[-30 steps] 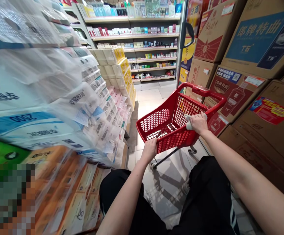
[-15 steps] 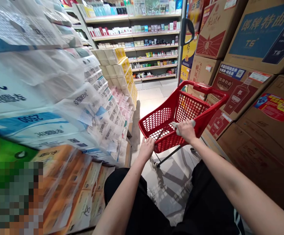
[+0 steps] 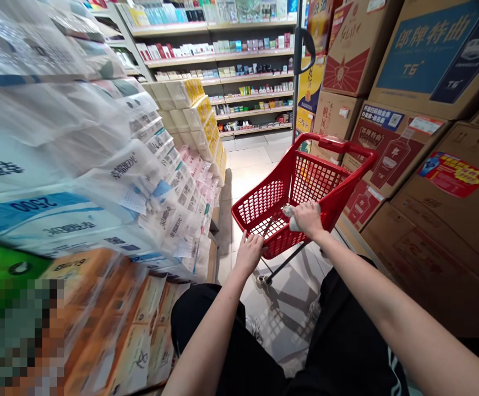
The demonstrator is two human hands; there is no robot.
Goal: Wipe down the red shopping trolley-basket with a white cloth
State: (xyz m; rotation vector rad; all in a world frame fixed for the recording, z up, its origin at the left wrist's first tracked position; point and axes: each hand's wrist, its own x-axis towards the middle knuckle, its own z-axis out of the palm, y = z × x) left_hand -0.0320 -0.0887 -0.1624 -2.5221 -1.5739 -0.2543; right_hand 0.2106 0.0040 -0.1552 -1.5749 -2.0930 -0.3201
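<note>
A red shopping cart with a lattice basket stands on the tiled floor in front of my knees. My left hand is closed over the near left corner of its rim. In my right hand is a bunched light grey cloth, pressed against the right side rim of the basket. Parts of the cloth stick out on the left of the fingers; the rest is hidden under them. The cart's handle is at its far end, away from both hands.
Wrapped tissue packs are stacked along the left, with orange packs lower down. Cardboard cartons tower on the right. Shelves of small boxes and bottles stand at the back, beside a grey post with a handle.
My right hand and the cloth have shifted slightly left along the cart's rim. The left hand stays at the corner. The whole view has moved a little.
</note>
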